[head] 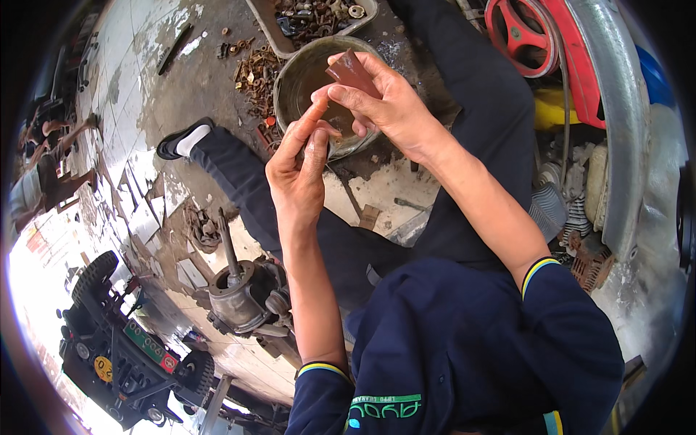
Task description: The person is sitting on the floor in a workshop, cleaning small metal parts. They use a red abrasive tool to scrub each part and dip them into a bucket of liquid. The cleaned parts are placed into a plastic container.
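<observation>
My right hand [389, 106] pinches a small folded brown sheet [353, 75], apparently sandpaper, between thumb and fingers. Close beside it, my left hand [299, 174] is raised with its index finger stretched up towards my right thumb. The left thumb and fingers are bent together; whether a small part sits between them is too hard to make out. Both hands are above a round basin [283, 89] of murky brown liquid, which stands on the floor between my legs.
Beyond the basin are a tray [371, 16] of metal parts and a heap of rusty bolts [260, 73]. A metal housing with a shaft [239, 302] stands left. A jeep [130, 348] and another person [51, 168] are farther off. Right are a red-spoked wheel [519, 35] and curved metal panel [620, 136].
</observation>
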A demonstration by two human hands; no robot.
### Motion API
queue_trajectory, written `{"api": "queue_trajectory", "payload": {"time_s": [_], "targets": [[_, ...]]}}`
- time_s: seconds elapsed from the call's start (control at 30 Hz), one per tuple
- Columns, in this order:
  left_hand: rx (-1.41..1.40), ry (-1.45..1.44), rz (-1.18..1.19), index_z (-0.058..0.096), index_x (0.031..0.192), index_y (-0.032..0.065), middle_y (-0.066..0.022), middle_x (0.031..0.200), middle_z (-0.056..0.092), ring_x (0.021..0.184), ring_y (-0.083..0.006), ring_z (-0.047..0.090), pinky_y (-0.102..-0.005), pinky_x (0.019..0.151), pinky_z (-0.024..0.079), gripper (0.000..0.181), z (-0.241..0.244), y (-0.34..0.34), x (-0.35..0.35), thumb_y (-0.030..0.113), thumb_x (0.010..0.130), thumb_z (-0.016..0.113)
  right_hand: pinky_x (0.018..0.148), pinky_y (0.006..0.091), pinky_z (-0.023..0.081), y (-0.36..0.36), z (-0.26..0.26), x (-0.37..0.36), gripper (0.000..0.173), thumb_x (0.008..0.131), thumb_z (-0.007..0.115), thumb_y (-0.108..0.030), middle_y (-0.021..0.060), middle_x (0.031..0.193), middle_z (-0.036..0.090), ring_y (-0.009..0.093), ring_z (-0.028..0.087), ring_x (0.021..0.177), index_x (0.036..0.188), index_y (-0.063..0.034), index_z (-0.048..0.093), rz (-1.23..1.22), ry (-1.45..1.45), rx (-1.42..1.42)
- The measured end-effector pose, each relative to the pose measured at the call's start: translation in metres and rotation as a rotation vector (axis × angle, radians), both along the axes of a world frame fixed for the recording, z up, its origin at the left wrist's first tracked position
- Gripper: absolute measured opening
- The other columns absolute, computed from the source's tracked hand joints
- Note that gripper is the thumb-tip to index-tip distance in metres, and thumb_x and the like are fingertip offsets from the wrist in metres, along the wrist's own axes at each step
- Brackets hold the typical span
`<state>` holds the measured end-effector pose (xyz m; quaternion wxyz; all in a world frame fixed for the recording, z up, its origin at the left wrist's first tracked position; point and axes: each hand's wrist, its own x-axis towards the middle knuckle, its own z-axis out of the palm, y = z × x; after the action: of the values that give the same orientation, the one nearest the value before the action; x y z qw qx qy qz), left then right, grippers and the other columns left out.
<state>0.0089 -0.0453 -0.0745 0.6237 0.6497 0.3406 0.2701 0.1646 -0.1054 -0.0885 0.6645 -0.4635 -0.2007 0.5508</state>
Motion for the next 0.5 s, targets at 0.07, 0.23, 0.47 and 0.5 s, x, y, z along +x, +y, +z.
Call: {"api": "queue_trajectory", "payload": {"time_s": [0.07, 0.23, 0.47, 0.5], "targets": [[-0.014, 0.019, -0.001, 0.059, 0.129, 0.0037, -0.0001, 0.098, 0.063, 0.085, -0.0052, 0.054, -0.0199, 0.072, 0.042, 0.033, 0.0025, 0.0006, 0.0006, 0.011, 0.097, 0.058, 0.058, 0.021, 0.045, 0.0024, -0.0012, -0.0009, 0.045, 0.091, 0.068, -0.022, 0.0036, 0.099, 0.067, 0.005, 0.058, 0.077, 0.127, -0.006, 0.047, -0.003, 0.023, 0.017], [-0.082, 0.029, 0.031, 0.063, 0.124, 0.0026, -0.0022, 0.1, 0.062, 0.09, -0.008, 0.055, -0.0221, 0.083, 0.043, 0.03, 0.0051, -0.0004, -0.0016, 0.006, 0.095, 0.059, 0.06, 0.0212, 0.045, 0.0041, -0.0029, 0.0011, 0.05, 0.09, 0.069, -0.017, 0.0029, 0.098, 0.066, 0.005, 0.059, 0.081, 0.132, -0.0081, 0.045, 0.001, -0.033, 0.047], [0.001, 0.095, 0.025, 0.062, 0.124, 0.0035, 0.0013, 0.096, 0.062, 0.087, -0.0045, 0.055, -0.0185, 0.074, 0.041, 0.029, 0.0046, 0.0032, -0.0043, 0.011, 0.096, 0.058, 0.061, 0.0201, 0.043, 0.0057, -0.0038, 0.0019, 0.051, 0.089, 0.07, -0.017, 0.0002, 0.094, 0.064, 0.004, 0.057, 0.084, 0.134, -0.0126, 0.045, -0.026, -0.095, 0.082], [-0.024, 0.093, 0.038, 0.063, 0.122, 0.0028, 0.0003, 0.096, 0.062, 0.088, -0.0055, 0.055, -0.0193, 0.079, 0.042, 0.028, 0.0064, 0.0028, -0.0038, 0.01, 0.096, 0.058, 0.062, 0.02, 0.042, 0.0059, -0.0034, 0.0026, 0.052, 0.089, 0.07, -0.019, -0.0012, 0.093, 0.063, 0.004, 0.056, 0.083, 0.135, -0.0146, 0.046, -0.025, -0.108, 0.081]]}}
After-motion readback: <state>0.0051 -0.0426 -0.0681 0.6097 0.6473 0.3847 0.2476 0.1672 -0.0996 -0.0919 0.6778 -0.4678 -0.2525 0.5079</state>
